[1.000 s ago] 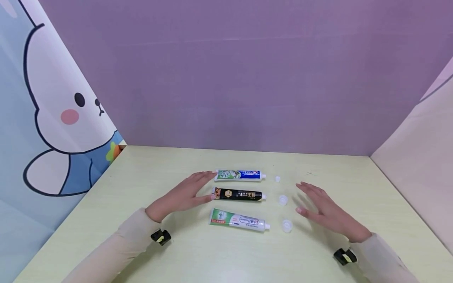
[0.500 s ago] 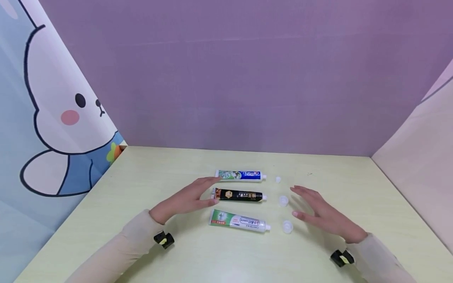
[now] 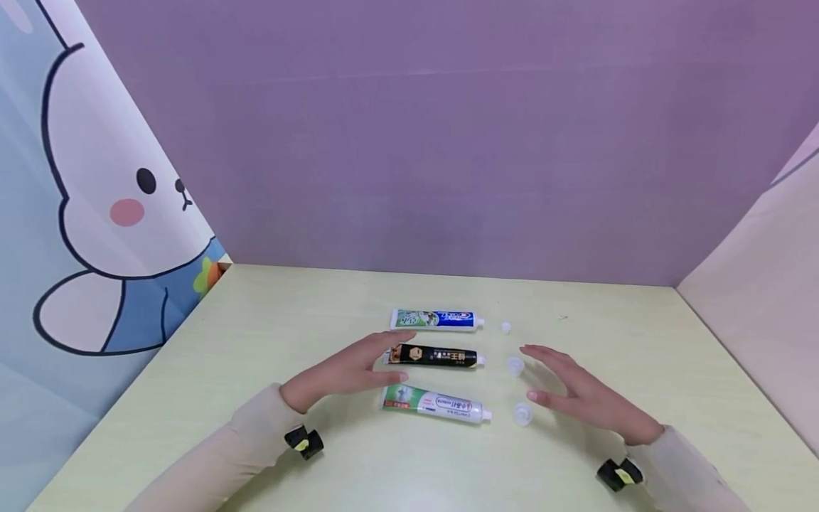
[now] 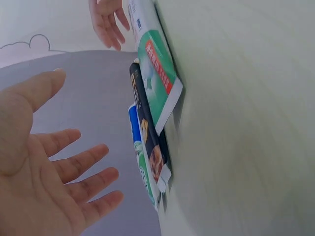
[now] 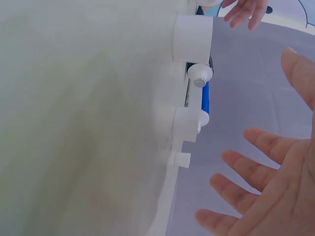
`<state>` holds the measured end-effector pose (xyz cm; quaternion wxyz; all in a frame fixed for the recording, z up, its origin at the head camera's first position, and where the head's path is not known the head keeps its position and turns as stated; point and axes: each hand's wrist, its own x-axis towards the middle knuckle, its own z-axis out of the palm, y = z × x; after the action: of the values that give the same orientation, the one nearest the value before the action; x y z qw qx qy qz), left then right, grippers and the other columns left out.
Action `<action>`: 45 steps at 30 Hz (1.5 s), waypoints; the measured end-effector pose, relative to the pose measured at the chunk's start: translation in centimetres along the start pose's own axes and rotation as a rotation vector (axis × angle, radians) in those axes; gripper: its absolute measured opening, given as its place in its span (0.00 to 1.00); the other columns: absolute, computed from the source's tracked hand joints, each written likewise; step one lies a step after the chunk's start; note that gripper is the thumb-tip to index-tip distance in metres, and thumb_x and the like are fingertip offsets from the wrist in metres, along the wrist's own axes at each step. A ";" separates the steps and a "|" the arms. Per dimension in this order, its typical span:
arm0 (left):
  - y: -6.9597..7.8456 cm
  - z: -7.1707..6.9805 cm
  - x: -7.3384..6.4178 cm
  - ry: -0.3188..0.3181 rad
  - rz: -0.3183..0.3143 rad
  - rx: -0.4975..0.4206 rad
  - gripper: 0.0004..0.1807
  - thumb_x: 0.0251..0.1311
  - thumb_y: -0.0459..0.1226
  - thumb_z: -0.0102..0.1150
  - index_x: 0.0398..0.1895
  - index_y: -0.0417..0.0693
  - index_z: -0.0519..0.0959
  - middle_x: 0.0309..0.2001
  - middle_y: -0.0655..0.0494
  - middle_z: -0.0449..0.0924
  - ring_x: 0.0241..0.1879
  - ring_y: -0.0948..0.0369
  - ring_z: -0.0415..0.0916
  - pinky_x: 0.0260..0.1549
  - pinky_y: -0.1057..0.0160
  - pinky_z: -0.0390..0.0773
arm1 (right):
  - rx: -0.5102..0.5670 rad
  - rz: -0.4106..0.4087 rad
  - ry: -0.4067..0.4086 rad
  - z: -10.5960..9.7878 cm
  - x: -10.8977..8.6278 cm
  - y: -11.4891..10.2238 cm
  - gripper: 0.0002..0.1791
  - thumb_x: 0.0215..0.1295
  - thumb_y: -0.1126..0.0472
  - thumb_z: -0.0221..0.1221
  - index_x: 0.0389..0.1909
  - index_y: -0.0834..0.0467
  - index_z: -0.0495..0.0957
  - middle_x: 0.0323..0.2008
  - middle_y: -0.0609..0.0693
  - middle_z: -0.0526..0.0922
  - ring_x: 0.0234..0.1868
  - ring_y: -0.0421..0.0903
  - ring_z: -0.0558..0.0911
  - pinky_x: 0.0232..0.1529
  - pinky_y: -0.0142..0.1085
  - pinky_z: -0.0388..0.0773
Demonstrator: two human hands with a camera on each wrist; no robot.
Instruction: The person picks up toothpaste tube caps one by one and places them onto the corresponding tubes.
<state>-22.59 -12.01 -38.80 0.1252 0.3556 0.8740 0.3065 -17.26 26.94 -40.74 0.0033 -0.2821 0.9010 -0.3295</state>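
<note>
Three uncapped toothpaste tubes lie in a column on the table, nozzles to the right: a blue and green toothpaste tube (image 3: 438, 320) farthest, a black toothpaste tube (image 3: 441, 356) in the middle, a white and green toothpaste tube (image 3: 435, 404) nearest. My left hand (image 3: 352, 364) hovers with spread fingers by the crimped ends of the black and white tubes, holding nothing. Right of the nozzles stand a small white cap (image 3: 506, 327) and two larger white caps, the middle cap (image 3: 515, 366) and the near cap (image 3: 522, 414). Beside these caps my right hand (image 3: 585, 391) hovers, fingers extended, palm bare.
The pale wooden table (image 3: 320, 462) ends at a purple backdrop (image 3: 448, 142). A cartoon rabbit curtain (image 3: 115, 213) hangs at the left, a pale curtain (image 3: 761, 313) at the right. Black wrist cameras sit on both sleeves.
My left hand has moved right and nearer, from the far tube's end toward the two nearer tubes. My right hand has shifted slightly left and nearer, toward the caps. The tubes and caps stay put.
</note>
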 end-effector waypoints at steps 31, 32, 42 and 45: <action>1.1 2.5 1.3 -0.172 0.132 -0.067 0.30 0.63 0.46 0.57 0.66 0.46 0.65 0.60 0.51 0.72 0.58 0.60 0.71 0.55 0.59 0.68 | 0.235 -0.063 -0.210 1.0 0.1 -0.1 0.35 0.57 0.53 0.65 0.64 0.58 0.65 0.61 0.57 0.71 0.58 0.46 0.71 0.56 0.32 0.69; 1.1 2.5 1.4 -0.174 0.137 -0.070 0.30 0.63 0.45 0.56 0.66 0.46 0.65 0.60 0.51 0.72 0.57 0.60 0.71 0.55 0.60 0.68 | 0.242 -0.056 -0.219 0.9 0.1 -0.1 0.35 0.57 0.53 0.66 0.64 0.59 0.66 0.61 0.57 0.71 0.58 0.44 0.71 0.56 0.31 0.68; 1.5 2.8 1.6 -0.197 0.132 -0.071 0.29 0.62 0.44 0.57 0.65 0.45 0.67 0.58 0.52 0.74 0.55 0.61 0.72 0.50 0.65 0.70 | 0.275 -0.118 -0.274 1.0 0.3 0.4 0.35 0.56 0.55 0.66 0.63 0.64 0.65 0.60 0.61 0.71 0.57 0.39 0.72 0.56 0.27 0.67; 1.6 2.9 1.7 -0.200 0.121 -0.061 0.29 0.61 0.43 0.59 0.64 0.47 0.67 0.58 0.53 0.74 0.54 0.62 0.72 0.49 0.66 0.70 | 0.299 -0.140 -0.293 1.0 0.2 0.6 0.35 0.57 0.57 0.65 0.63 0.65 0.65 0.60 0.62 0.71 0.57 0.40 0.72 0.56 0.27 0.67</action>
<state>-21.64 -8.64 -40.04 0.2039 0.4325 0.8244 0.3028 -17.57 26.58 -41.83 0.1529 -0.3851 0.8104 -0.4143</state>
